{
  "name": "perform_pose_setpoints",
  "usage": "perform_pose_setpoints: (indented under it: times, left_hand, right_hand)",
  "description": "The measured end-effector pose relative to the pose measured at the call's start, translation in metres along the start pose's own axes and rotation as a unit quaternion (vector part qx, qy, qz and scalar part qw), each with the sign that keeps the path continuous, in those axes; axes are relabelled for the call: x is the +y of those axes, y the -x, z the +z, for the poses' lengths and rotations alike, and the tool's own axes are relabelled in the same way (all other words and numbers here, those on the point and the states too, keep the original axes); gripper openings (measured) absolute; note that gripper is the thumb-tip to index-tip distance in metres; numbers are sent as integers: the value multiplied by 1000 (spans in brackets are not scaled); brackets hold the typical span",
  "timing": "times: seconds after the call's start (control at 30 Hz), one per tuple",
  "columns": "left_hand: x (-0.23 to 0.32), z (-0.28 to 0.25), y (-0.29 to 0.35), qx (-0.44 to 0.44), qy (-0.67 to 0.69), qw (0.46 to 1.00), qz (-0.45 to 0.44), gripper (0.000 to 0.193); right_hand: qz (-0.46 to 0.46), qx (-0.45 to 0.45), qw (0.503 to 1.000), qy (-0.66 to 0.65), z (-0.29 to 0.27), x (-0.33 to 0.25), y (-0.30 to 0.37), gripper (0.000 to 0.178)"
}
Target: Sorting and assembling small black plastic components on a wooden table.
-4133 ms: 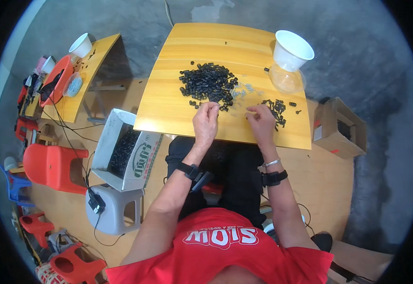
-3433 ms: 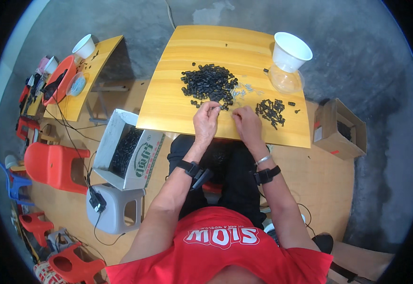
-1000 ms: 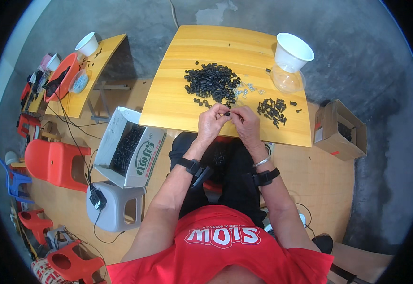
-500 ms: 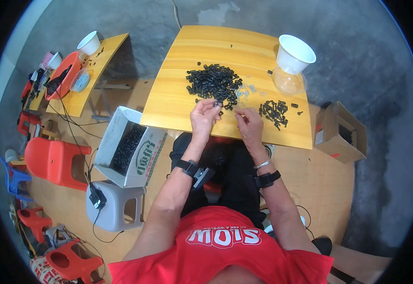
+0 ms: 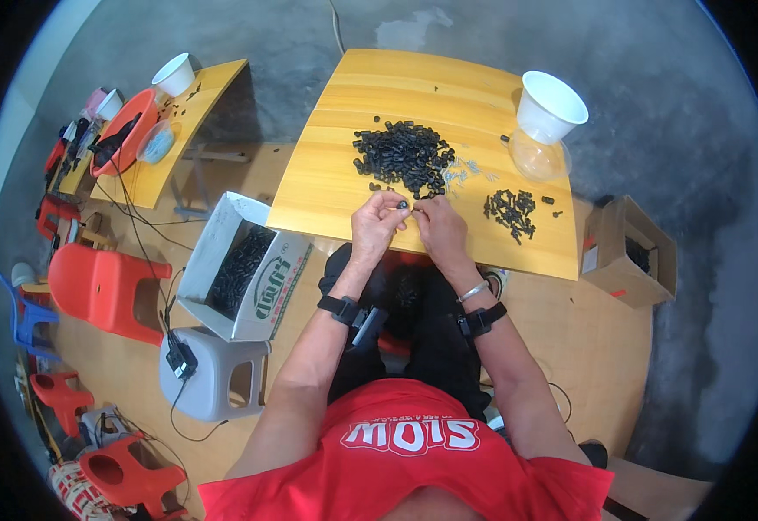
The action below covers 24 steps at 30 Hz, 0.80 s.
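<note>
My left hand (image 5: pixel 377 224) pinches a small black cylindrical part (image 5: pixel 402 205) over the near edge of the yellow wooden table (image 5: pixel 327 204). Close beside it, my right hand (image 5: pixel 442 227) is closed with its fingertips brought up to that part; whatever it holds is too small to make out. Beyond my hands lies a large heap of black cylindrical parts (image 5: pixel 405 154). Thin pale metal pins (image 5: pixel 464 170) are scattered at the heap's right side. Farther right spreads a smaller pile of slim black pieces (image 5: pixel 511 214).
A white tub (image 5: pixel 552 106) and a clear plastic bowl (image 5: pixel 538 158) stand at the table's right. Boxes of black parts, one white (image 5: pixel 214 282) and one brown cardboard (image 5: pixel 626 252), flank the table. A grey stool (image 5: pixel 210 373) and red chair (image 5: pixel 105 291) are at left.
My right hand has moved left, and its fingertips now meet the part in my left hand. The whole view has shifted slightly.
</note>
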<state>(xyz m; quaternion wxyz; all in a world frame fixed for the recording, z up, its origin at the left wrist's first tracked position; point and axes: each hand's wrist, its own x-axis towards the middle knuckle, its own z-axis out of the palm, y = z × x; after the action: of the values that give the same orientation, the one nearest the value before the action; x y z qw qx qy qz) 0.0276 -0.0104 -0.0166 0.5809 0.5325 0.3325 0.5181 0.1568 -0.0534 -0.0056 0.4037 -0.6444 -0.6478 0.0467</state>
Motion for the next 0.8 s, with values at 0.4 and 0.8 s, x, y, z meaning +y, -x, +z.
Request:
perform_pose_setpoints:
  times: [0.4,0.8]
  left_hand:
    - [-2,-1,0,-51,-60,997,-18,16]
    - [1,-1,4,-54,-125,991,-11,14]
  right_hand:
    - [147,-27,874,-462,-5,12,-8,13]
    - [199,-130,839,-489,-20,13,-8,13]
